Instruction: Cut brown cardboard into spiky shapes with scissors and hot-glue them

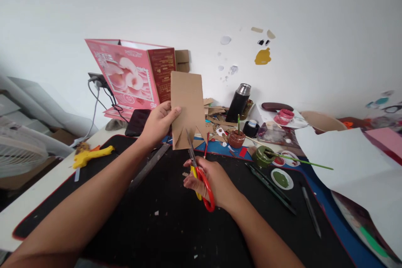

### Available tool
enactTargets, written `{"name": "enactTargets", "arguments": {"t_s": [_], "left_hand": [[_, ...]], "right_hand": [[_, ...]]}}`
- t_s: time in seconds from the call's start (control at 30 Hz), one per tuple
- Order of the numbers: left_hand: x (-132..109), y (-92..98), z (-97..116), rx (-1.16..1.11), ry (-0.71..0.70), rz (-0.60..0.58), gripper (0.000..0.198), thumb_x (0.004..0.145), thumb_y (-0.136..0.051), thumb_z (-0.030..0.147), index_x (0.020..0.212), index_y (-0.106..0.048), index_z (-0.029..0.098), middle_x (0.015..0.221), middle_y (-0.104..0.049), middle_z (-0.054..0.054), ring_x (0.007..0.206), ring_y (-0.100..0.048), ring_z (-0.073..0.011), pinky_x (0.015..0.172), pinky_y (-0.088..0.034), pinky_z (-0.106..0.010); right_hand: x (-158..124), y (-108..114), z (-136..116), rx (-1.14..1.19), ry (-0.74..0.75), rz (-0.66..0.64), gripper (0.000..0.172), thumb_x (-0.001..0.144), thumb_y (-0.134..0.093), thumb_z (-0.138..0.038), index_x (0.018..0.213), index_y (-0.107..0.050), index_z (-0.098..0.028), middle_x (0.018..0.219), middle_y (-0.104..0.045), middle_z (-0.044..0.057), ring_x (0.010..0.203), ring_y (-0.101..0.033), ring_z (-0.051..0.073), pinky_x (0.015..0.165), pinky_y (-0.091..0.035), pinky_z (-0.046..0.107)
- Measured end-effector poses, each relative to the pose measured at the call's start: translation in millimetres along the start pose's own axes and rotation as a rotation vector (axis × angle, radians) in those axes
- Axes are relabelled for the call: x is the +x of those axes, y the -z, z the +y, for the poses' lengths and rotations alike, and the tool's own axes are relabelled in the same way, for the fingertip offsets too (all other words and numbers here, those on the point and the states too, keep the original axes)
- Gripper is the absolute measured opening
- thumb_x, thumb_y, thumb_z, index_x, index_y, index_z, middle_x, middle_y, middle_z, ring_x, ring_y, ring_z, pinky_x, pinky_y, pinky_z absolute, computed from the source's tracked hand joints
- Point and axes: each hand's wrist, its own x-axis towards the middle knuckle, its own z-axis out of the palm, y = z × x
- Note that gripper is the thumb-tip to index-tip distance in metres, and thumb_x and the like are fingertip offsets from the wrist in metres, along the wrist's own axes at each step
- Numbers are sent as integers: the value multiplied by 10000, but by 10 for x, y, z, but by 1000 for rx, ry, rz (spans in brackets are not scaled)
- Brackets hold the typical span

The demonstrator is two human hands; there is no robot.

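Upright in front of me is a flat brown piece of cardboard (187, 96), pinched at its left edge by my left hand (161, 120), thumb on the near face. Slits and angled cuts run along its lower part, and a pointed flap sticks out at the lower right. My right hand (213, 180) grips scissors (205, 188) with one red and one yellow handle loop. Their blades point up and touch or overlap the cardboard's lower edge; how far apart the blades stand I cannot tell.
A black mat (157, 217) covers the table, with a metal ruler (149, 165) and pens. A yellow glue gun (92, 155) lies left. Behind stand a pink box (125, 75), a black thermos (238, 104) and cardboard scraps. Paint jars (262, 157) and a paint-filled lid (282, 179) sit right.
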Motion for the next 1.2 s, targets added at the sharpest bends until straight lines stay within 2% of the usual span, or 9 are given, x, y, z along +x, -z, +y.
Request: {"name": "enactTargets", "arguments": {"t_s": [0.1, 0.23, 0.4, 0.53, 0.6, 0.7, 0.8, 1.0, 1.2], "left_hand": [[4, 12, -11, 7, 5, 0, 427, 884, -867, 532, 1076, -741, 171, 1043, -852, -112, 906, -811, -263, 783, -654, -353], [1, 6, -12, 1, 3, 3, 423, 882, -868, 521, 1084, -747, 170, 1048, -853, -113, 913, -812, -266, 788, -657, -357], [-10, -14, -3, -15, 11, 13, 417, 881, -872, 505, 1096, -756, 167, 1051, -853, -113, 910, -811, -258, 777, -649, -340], [-8, -21, 5, -40, 15, 17, 412, 860, -891, 502, 1067, -761, 170, 1043, -854, -101, 869, -806, -242, 775, -646, -334], [-11, -30, 19, -40, 16, 5, 411, 857, -892, 507, 1055, -765, 170, 1027, -853, -101, 871, -805, -245, 759, -641, -326], [-28, -50, 49, -5, 15, -11, 410, 872, -875, 523, 1052, -771, 170, 1009, -851, -104, 847, -797, -242, 706, -627, -307], [-52, -72, 82, 29, 12, -20, 412, 880, -867, 532, 1055, -774, 170, 1008, -851, -105, 823, -790, -236, 673, -618, -296], [-68, -85, 105, 9, 3, -30, 404, 883, -870, 520, 1058, -772, 170, 1032, -854, -109, 872, -799, -244, 749, -646, -321], [-67, -72, 89, 38, 11, -48, 376, 918, -834, 517, 1060, -760, 177, 1023, -851, -111, 806, -785, -234, 672, -622, -307]], "right_hand": [[7, -11, 29, 52, 12, -6, 801, 757, -916, -775, 1230, -650, -185, 823, -789, 41, 886, -838, 310, 940, -622, 427], [1, 11, 26, 65, 6, -35, 859, 758, -901, -800, 1297, -639, -186, 864, -803, 59, 948, -839, 321, 924, -630, 423], [-17, 40, 3, -21, -10, -31, 789, 840, -884, -739, 1362, -658, -192, 981, -838, 105, 997, -836, 321, 883, -630, 394], [-14, -6, 67, -69, -41, 42, 674, 932, -797, -731, 1316, -696, -186, 979, -835, 119, 771, -821, 265, 697, -616, 332], [-9, -35, 102, -60, -60, 63, 628, 965, -750, -735, 1280, -708, -194, 911, -819, 93, 614, -763, 215, 580, -571, 292], [-3, -57, 125, -23, -56, 74, 555, 993, -721, -711, 1215, -708, -203, 793, -762, 35, 514, -690, 170, 500, -527, 256], [-1, -55, 121, -15, -39, 67, 503, 1008, -720, -672, 1191, -700, -204, 761, -730, 14, 508, -680, 157, 494, -520, 241], [-10, -49, 105, -73, -35, 74, 484, 1019, -717, -649, 1201, -706, -201, 705, -700, -1, 514, -686, 167, 519, -516, 249], [-37, -68, 20, -147, -39, 106, 324, 1065, -687, -544, 1132, -711, -228, 616, -659, -29, 488, -657, 171, 558, -514, 271]]}}
